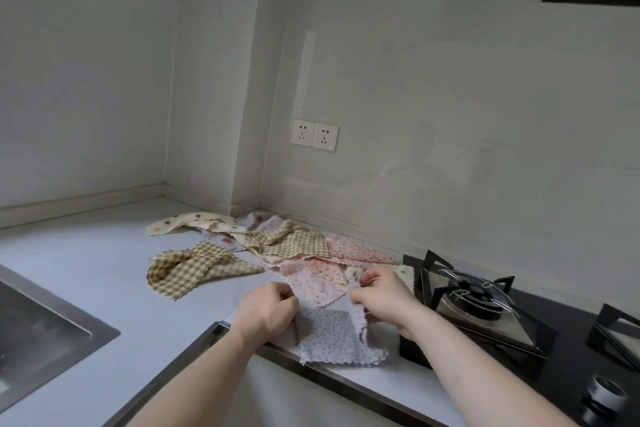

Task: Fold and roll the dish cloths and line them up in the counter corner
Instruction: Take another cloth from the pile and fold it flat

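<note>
A pale counter (86,253) meets grey walls, with loose dish cloths (277,246) heaped toward the corner. At its front edge lies a lilac floral cloth (332,333). The left hand (268,310) pinches its left edge with curled fingers, and the right hand (381,298) fingers grip its raised right edge.

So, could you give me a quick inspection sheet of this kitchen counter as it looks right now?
Surface: pale countertop, metal-edged at the front.
Job's things: lilac floral cloth lies at the front edge, its right side lifted; unfolded cloths behind it include a checked cloth, a pink floral cloth and a cream dotted cloth. No rolled cloths seen.
Clutter: nothing seen.
Grippers: left hand and right hand each pinch the lilac floral cloth.
Cables: nothing seen.
Surroundings: sink at left, gas hob at right, wall sockets behind.
</note>
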